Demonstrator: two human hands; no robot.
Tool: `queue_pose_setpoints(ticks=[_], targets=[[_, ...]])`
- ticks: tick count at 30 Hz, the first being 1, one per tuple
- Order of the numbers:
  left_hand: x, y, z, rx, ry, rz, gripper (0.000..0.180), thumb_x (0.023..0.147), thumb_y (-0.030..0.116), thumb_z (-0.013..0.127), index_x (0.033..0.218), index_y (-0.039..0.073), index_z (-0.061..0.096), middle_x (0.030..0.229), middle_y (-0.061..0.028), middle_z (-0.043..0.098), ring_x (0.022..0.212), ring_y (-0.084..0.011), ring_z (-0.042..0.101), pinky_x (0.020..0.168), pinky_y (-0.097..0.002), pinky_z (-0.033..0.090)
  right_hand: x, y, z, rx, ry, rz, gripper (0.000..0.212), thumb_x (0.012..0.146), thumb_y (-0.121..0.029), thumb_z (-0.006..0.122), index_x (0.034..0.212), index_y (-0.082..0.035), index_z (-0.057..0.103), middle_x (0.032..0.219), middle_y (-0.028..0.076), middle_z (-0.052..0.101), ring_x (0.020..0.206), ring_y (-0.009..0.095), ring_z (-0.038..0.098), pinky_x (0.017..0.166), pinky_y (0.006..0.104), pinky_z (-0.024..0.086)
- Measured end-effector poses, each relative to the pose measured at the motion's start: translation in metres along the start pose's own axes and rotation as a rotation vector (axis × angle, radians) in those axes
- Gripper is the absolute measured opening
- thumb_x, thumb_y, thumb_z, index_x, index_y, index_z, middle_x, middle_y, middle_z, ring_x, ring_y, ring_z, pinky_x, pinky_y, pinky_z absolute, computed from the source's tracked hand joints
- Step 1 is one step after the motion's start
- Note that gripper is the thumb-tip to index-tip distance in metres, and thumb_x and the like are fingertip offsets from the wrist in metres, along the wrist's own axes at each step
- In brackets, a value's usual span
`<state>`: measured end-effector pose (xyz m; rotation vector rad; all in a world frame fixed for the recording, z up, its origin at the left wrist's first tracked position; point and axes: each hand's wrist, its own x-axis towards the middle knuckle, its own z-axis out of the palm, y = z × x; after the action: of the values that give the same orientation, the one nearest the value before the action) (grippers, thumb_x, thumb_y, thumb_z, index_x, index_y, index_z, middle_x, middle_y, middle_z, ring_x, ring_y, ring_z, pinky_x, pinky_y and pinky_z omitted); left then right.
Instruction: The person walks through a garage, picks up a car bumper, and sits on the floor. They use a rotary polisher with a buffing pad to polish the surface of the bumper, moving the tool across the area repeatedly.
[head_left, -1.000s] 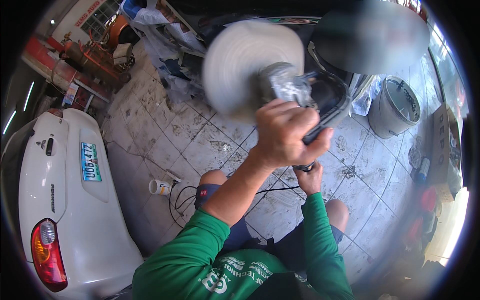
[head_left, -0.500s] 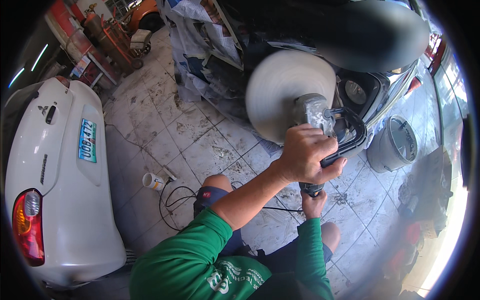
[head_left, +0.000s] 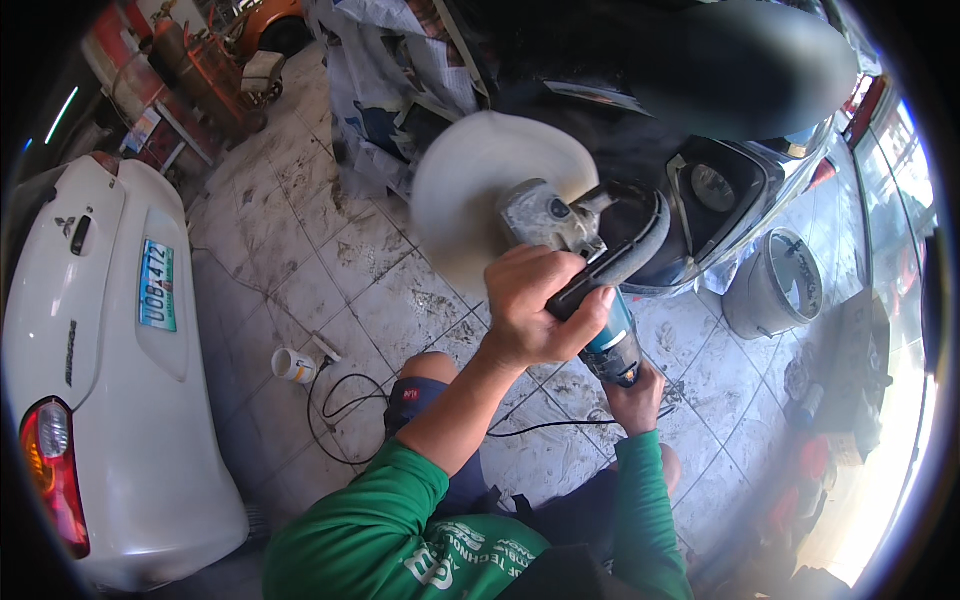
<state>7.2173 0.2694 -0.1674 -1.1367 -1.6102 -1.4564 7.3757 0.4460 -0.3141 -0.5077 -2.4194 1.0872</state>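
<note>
Both of my hands are on a rotary polisher (head_left: 614, 338) with a teal and black body. My left hand (head_left: 532, 312) is wrapped round its black loop handle near the head. Lower down, my right hand (head_left: 637, 402) grips the rear end of the body. A large white polishing pad (head_left: 465, 180), smeared as if spinning, sits on the tool's head. It overlaps the left side of a black car bumper (head_left: 640, 190); whether they touch I cannot tell. A round lamp (head_left: 712, 187) is set into the bumper, right of the polisher's handle.
Newspaper masking (head_left: 355, 75) covers the car's left part. A white car (head_left: 140, 440) stands at the left. On the tiled floor are a white cup (head_left: 292, 366), a looping black cord (head_left: 345, 378) and, at right, a grey bucket (head_left: 742, 305). A hand truck (head_left: 205, 85) stands far left.
The polisher has moved left and tilted, carrying its pad away from the lamp. Both hands keep their grip. More of the teal body and the bumper now shows.
</note>
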Motion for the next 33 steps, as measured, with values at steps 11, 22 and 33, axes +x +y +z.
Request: queue_pose_setpoints(ticks=[11,22,33], targets=[[0.099,0.021,-0.05,-0.075,-0.01,0.139,0.019,0.081,0.017,0.081,0.082,0.001,0.071,0.068,-0.0048,0.066,0.058,-0.0192,0.061,0.057,-0.0349,0.048,0.02,-0.085,0.007,0.214,-0.009,-0.089,0.039,0.082,-0.015,0.086,0.114,0.003,0.073,0.1,0.027,0.076,0.094,0.049,0.075,0.082,0.0485,0.06],[0.131,0.053,0.036,-0.262,-0.253,0.353,0.023,0.075,0.023,0.084,0.073,0.008,0.067,0.061,-0.0031,0.058,0.051,-0.0226,0.054,0.055,-0.0375,0.043,-0.01,-0.079,-0.023,0.536,-0.037,0.249,0.028,0.088,-0.015,0.084,0.108,0.004,0.078,0.09,0.012,0.081,0.081,0.015,0.074,0.077,0.0381,0.059],[0.09,-0.011,-0.083,0.008,-0.117,0.282,0.019,0.078,0.019,0.08,0.078,0.005,0.068,0.063,-0.0039,0.057,0.052,-0.0217,0.054,0.056,-0.0378,0.042,0.036,-0.089,0.086,0.431,-0.132,-0.096,0.038,0.079,-0.011,0.079,0.114,0.003,0.073,0.1,0.028,0.078,0.101,0.048,0.077,0.09,0.0466,0.06]])
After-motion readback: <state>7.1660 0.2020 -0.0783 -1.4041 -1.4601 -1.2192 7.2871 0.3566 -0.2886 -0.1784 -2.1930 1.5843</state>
